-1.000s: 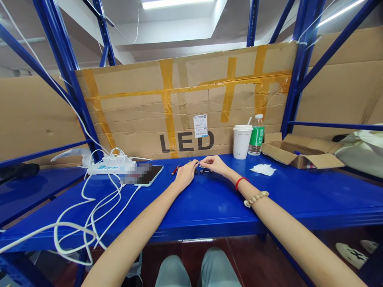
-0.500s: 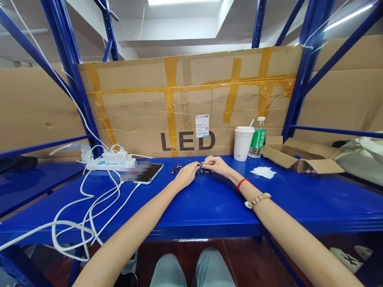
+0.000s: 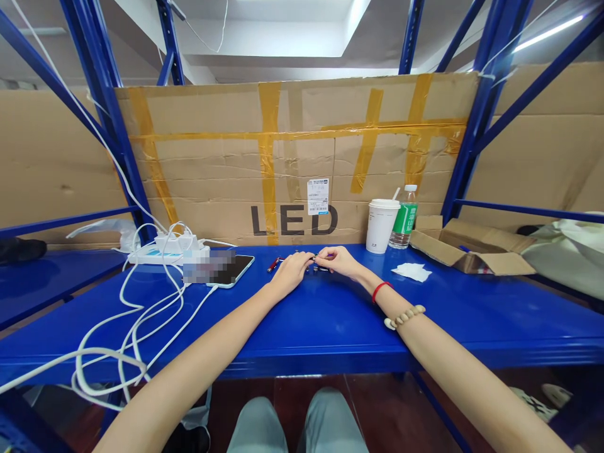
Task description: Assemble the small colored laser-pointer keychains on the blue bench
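Both my arms reach far out over the blue metal shelf (image 3: 330, 321). My left hand (image 3: 291, 270) and my right hand (image 3: 336, 259) meet at its back, fingers pinched together on a small dark part (image 3: 313, 258) between them. The part is too small to name. Several more small dark pieces (image 3: 317, 269) lie on the shelf just under the hands. A thin red pen-like object (image 3: 274, 265) lies left of my left hand. My right wrist wears a red band and a bead bracelet.
A phone (image 3: 221, 269), a white power strip (image 3: 160, 251) and looping white cables (image 3: 136, 314) lie at the left. A white paper cup (image 3: 380, 225), a green-labelled bottle (image 3: 404, 217), a tissue (image 3: 412, 272) and an open cardboard box (image 3: 467, 248) stand at the right. A taped cardboard sheet marked LED (image 3: 292, 163) closes the back.
My hands stay pinched together at the same spot. The view has shifted slightly as my head moved.
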The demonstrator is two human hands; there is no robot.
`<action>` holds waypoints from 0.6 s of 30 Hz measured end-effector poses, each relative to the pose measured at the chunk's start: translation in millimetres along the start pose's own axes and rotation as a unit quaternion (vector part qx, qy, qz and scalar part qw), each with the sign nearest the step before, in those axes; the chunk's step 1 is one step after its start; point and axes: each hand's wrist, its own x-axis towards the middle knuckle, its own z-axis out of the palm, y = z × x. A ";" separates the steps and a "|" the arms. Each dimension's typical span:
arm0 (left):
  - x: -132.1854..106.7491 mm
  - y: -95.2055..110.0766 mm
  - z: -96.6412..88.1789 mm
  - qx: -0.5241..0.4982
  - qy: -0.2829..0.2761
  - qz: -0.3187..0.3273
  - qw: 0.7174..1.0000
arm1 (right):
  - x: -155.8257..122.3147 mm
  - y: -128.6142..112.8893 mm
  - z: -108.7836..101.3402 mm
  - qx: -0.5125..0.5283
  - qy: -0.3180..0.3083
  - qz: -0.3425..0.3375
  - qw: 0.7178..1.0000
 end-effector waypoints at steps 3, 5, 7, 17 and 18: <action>0.0 2.2 -3.0 0.022 0.007 -0.012 1.000 | -1.8 -5.2 1.3 0.000 0.012 0.020 1.000; -0.2 2.3 -4.2 0.039 0.013 -0.007 0.999 | -2.7 -8.1 2.0 0.006 0.020 0.038 0.999; -0.3 1.5 -5.1 0.059 0.015 0.007 0.998 | -3.1 -9.5 2.9 0.010 0.024 0.057 0.998; -0.8 3.4 -8.1 0.034 0.029 -0.012 0.999 | -1.3 -8.3 7.4 0.058 0.038 0.091 0.993; -0.4 4.1 -7.9 0.030 0.038 -0.019 0.999 | -1.1 -10.0 7.5 0.065 0.038 0.092 0.993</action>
